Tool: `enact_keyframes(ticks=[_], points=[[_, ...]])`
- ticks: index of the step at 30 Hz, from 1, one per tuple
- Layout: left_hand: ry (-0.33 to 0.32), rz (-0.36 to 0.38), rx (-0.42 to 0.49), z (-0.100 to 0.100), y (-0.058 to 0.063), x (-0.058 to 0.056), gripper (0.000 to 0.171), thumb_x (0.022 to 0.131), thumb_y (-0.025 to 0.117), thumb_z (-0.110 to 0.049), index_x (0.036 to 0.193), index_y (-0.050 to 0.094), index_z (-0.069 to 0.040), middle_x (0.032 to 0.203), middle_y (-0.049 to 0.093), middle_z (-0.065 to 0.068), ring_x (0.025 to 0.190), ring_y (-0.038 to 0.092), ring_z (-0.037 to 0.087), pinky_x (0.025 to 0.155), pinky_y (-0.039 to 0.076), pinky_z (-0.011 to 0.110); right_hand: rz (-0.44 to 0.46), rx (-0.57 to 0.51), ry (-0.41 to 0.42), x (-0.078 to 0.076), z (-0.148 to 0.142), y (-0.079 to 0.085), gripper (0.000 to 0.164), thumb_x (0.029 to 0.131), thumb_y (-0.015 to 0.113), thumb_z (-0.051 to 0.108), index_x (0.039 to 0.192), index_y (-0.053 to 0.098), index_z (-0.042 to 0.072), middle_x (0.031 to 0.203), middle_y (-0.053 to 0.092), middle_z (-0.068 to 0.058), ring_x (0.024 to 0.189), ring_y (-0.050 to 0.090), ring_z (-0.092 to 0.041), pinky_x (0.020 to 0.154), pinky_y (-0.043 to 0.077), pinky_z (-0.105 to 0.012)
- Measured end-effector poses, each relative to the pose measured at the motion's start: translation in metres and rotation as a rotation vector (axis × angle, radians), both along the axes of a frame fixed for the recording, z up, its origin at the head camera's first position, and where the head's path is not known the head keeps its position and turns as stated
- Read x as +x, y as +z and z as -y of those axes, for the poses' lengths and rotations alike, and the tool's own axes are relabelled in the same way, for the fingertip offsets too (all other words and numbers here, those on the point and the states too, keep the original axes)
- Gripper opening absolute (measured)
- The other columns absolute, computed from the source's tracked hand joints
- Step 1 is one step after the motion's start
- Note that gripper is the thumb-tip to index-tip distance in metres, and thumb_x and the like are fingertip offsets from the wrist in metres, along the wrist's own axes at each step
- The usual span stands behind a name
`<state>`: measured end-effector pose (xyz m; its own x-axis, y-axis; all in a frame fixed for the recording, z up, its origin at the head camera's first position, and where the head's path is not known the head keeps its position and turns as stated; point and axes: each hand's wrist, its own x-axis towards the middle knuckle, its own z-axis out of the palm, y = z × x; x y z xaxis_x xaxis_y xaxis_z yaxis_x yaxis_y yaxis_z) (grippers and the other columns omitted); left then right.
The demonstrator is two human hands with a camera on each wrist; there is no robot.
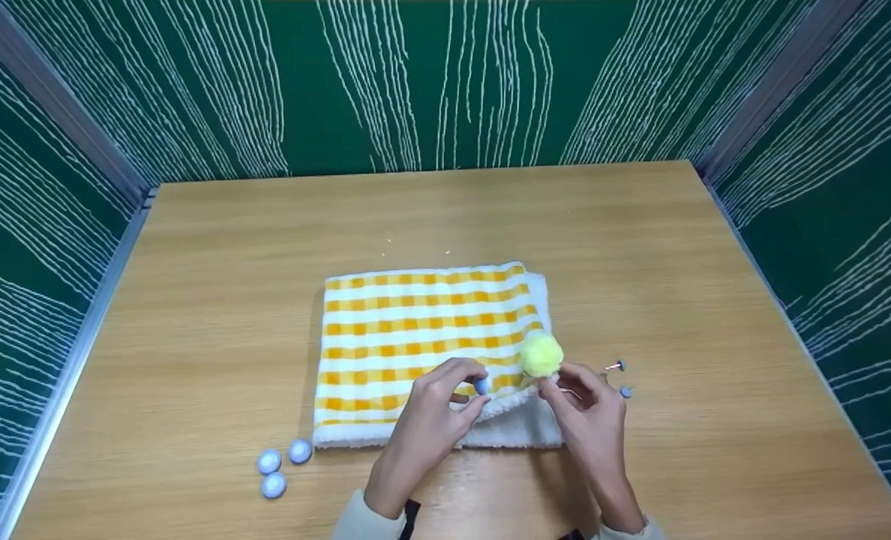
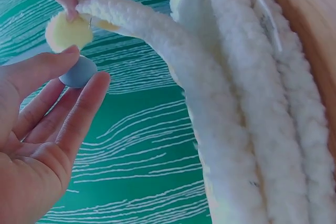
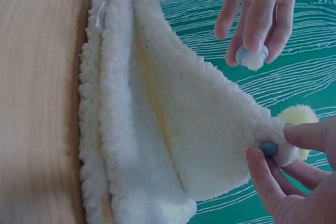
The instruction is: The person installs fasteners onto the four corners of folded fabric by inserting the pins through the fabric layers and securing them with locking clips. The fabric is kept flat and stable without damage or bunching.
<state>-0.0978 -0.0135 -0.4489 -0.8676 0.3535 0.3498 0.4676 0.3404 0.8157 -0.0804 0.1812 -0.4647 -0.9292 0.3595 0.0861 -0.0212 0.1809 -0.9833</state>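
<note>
A folded blanket [image 1: 415,322], yellow-and-white checked with white fleece beneath, lies at the table's middle. Its near right corner is lifted by my right hand [image 1: 592,412], which pinches the corner between thumb and fingers. On top of that corner sits a fluffy yellow pom-pom [image 1: 541,354]; under it a blue round piece [image 3: 269,148] shows between the right fingers. A thin metal pin [image 2: 90,23] shows beside the pom-pom in the left wrist view. Over the blanket, my left hand [image 1: 438,409] pinches a light-blue round cap [image 2: 79,72], apart from the corner.
Three light-blue caps [image 1: 274,485] lie left of the blanket's near left corner. Right of my right hand are a dark-headed pin [image 1: 618,366] and a small blue piece [image 1: 625,392]. Green walls with white lines surround the wooden table [image 1: 213,300].
</note>
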Motion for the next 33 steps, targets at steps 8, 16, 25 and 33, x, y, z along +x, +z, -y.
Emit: enact_keyframes(ticks=[8,16,25,33], points=[[-0.032,-0.063,0.028,-0.016,-0.002,-0.010,0.021,0.080,0.072,0.000,0.099,0.063,-0.005,0.098,0.064,0.002,0.095,0.062,0.009,0.069,0.053,0.016,-0.061,-0.020,0.018,0.001,0.001,0.003,0.022,0.079,0.072,-0.004,0.100,0.068,-0.005,0.091,0.066,-0.016,0.075,0.066,-0.020,0.066,0.056,-0.027],[-0.048,-0.013,0.010,-0.023,-0.002,-0.015,0.024,0.081,0.073,-0.003,0.102,0.064,-0.005,0.100,0.065,0.002,0.096,0.062,0.008,0.067,0.051,0.012,-0.082,0.004,0.034,-0.001,0.002,0.003,0.022,0.077,0.072,-0.009,0.098,0.068,-0.007,0.088,0.067,-0.016,0.076,0.066,-0.019,0.068,0.056,-0.028],[-0.051,0.053,-0.024,-0.027,0.001,-0.017,0.028,0.082,0.073,-0.007,0.108,0.062,-0.008,0.108,0.064,0.000,0.099,0.062,0.008,0.072,0.053,0.019,-0.018,0.052,0.012,-0.002,0.002,0.006,0.023,0.076,0.074,-0.004,0.099,0.070,-0.003,0.091,0.068,-0.014,0.081,0.065,-0.018,0.070,0.056,-0.026],[-0.071,0.045,-0.027,-0.030,-0.003,-0.019,0.029,0.081,0.074,-0.009,0.108,0.063,-0.008,0.109,0.066,0.000,0.097,0.062,0.008,0.073,0.052,0.016,-0.001,0.080,-0.004,-0.002,0.002,0.006,0.023,0.076,0.076,-0.002,0.099,0.070,0.000,0.092,0.068,-0.012,0.081,0.065,-0.018,0.072,0.056,-0.026]])
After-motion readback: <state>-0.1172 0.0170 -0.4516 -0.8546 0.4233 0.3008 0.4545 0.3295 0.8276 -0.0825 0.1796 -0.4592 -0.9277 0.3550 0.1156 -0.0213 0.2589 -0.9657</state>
